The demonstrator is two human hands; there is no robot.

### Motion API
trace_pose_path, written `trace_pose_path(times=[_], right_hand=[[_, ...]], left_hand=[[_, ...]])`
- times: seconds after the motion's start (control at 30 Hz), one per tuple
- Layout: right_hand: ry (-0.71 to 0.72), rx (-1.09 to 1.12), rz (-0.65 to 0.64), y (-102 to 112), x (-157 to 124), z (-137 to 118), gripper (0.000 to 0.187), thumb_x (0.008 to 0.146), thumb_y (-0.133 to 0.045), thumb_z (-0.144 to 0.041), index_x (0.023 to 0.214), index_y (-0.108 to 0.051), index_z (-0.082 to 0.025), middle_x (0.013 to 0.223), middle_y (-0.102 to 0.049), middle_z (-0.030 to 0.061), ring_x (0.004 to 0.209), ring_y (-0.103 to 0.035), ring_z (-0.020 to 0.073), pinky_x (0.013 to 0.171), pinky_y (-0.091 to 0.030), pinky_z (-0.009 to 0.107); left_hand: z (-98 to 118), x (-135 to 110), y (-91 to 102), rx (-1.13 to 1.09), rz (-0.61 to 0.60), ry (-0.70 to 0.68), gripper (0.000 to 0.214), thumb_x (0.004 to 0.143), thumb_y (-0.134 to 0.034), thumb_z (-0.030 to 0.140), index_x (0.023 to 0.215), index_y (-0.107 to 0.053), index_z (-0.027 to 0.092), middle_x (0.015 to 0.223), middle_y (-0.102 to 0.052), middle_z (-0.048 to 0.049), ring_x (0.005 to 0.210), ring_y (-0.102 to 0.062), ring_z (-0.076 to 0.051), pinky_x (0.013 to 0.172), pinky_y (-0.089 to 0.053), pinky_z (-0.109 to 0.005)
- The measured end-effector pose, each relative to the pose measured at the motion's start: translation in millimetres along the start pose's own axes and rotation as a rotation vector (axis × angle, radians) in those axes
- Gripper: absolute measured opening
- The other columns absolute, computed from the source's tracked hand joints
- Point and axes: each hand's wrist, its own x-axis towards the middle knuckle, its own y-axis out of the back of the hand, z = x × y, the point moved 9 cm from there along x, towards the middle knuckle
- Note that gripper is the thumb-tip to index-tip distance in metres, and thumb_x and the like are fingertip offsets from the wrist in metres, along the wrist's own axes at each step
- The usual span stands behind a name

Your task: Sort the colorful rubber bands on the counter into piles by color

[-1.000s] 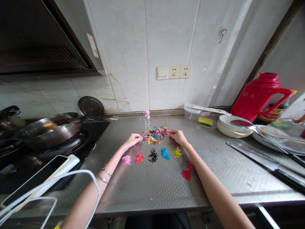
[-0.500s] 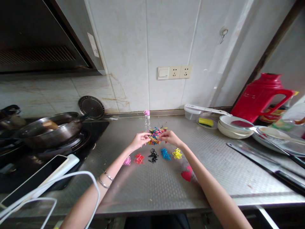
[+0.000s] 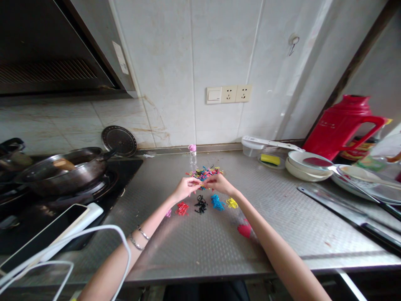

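Note:
My left hand (image 3: pixel 187 187) and my right hand (image 3: pixel 218 184) meet at the fingertips over the near edge of a mixed heap of coloured rubber bands (image 3: pixel 207 171). Both are closed in a pinch; a speck of yellow shows between them, too small to name. Closer to me lies a row of small sorted piles: pink bands (image 3: pixel 168 213) partly behind my left wrist, red bands (image 3: pixel 182 208), black bands (image 3: pixel 201 204), blue bands (image 3: pixel 217 202) and yellow bands (image 3: pixel 232 202). Behind the heap stands a small clear bottle with a pink cap (image 3: pixel 192 154).
A clear bag with a red patch (image 3: pixel 244 230) lies beside my right forearm. On the left are a pan (image 3: pixel 65 171) on the stove and a phone (image 3: pixel 44 238) with white cables. Rightward sit a sponge (image 3: pixel 270 159), bowls (image 3: pixel 308 171), a knife (image 3: pixel 332 209) and a red thermos (image 3: pixel 344 125).
My hands have come together from either side of the heap, the right moving left and slightly nearer to me. The sorted piles look the same.

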Motion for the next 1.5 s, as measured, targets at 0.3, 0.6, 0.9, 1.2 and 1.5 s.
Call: trace_pose_path(times=[0.3,0.6,0.9,1.2,1.5], right_hand=[[0.021,-0.015,0.021,4.3,-0.2,-2.0,0.029,0.068,-0.057,-0.034,0.08,-0.069,-0.011,0.062,-0.062,0.0028,0.051,-0.05,0.0087,0.045,-0.043,0.019],[0.022,-0.001,0.008,8.8,-1.1,-3.3,0.028,0.068,-0.058,-0.034,0.081,-0.069,-0.012,0.068,-0.064,0.0031,0.056,-0.053,0.0094,0.049,-0.045,0.019],[0.015,0.021,-0.002,12.3,-2.8,-3.7,0.028,0.067,-0.059,-0.034,0.081,-0.069,-0.012,0.068,-0.064,0.003,0.057,-0.055,0.0096,0.049,-0.045,0.019],[-0.049,0.06,0.176,47.1,-8.6,4.4,0.029,0.067,-0.059,-0.035,0.081,-0.068,-0.011,0.072,-0.066,0.0055,0.061,-0.057,0.0119,0.049,-0.044,0.019],[-0.027,0.087,0.331,80.5,-11.2,20.5,0.036,0.065,-0.059,-0.038,0.086,-0.069,-0.01,0.077,-0.067,0.0081,0.063,-0.057,0.0128,0.046,-0.042,0.019]], left_hand=[[-1.5,0.0,-0.2,-0.005,0.0,-0.001,0.032,0.068,-0.062,0.037,0.084,-0.06,0.009,0.07,-0.063,-0.0055,0.049,-0.051,-0.008,0.034,-0.03,-0.015],[-3.6,2.6,-0.4,0.018,0.016,-0.009,0.031,0.068,-0.062,0.038,0.082,-0.061,0.01,0.063,-0.06,-0.0028,0.047,-0.049,-0.007,0.034,-0.03,-0.015],[-3.0,3.4,3.2,0.038,0.032,-0.021,0.032,0.066,-0.063,0.039,0.08,-0.063,0.01,0.061,-0.06,-0.0025,0.045,-0.047,-0.007,0.035,-0.029,-0.016],[8.9,6.5,-11.8,0.178,0.012,-0.153,0.024,0.07,-0.06,0.033,0.076,-0.064,0.01,0.071,-0.064,-0.0056,0.057,-0.052,-0.01,0.052,-0.039,-0.021],[36.5,22.9,-91.1,0.471,-0.118,-0.361,0.017,0.073,-0.056,0.022,0.078,-0.069,0.013,0.075,-0.066,-0.0054,0.064,-0.055,-0.013,0.062,-0.04,-0.023]])
